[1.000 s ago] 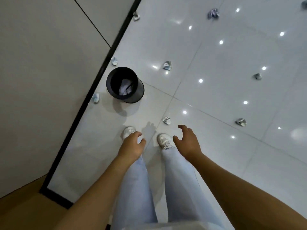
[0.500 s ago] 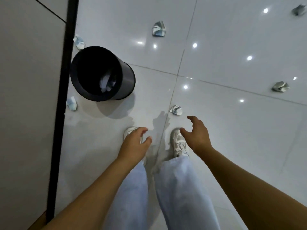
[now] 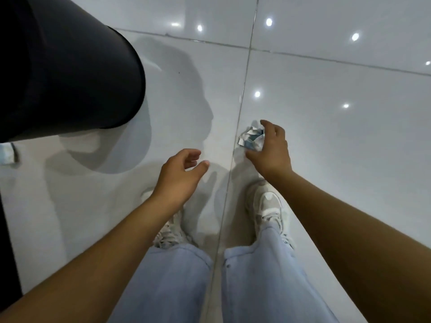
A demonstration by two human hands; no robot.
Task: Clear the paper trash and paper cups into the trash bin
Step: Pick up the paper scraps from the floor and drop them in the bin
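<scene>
**A:** Where is your right hand [image 3: 271,149]?

**B:** Low over the floor [image 3: 338,141], just right of the tile seam that runs up between your feet. Your fingers are spread and curved, the forefinger over the far side of the paper wad [image 3: 250,138] and the thumb at its near side. You bracket it, but I cannot tell whether you touch it; nothing is pinched.

**A:** And the wad itself?

**B:** It is crumpled, white with blue print. It lies on the floor right beside that seam, ahead of your right shoe [image 3: 265,203].

**A:** Your left hand [image 3: 180,170]?

**B:** It hangs to the left of the seam, above your left shoe [image 3: 169,231]. The fingers curl loosely with the thumb out, and it holds nothing.

**A:** The bin [image 3: 70,73]?

**B:** It is black and round and fills the upper left corner of the view, standing on the floor well to the left of the wad. Only its outer wall shows; its inside is out of sight. Its shadow spreads over the tile toward your left hand.

**A:** Anything else?

**B:** A pale scrap [image 3: 7,153] lies at the left edge, below the bin and partly cut off, so I cannot tell what it is. Your jeans [image 3: 261,283] cover both legs down to the shoes.
</scene>
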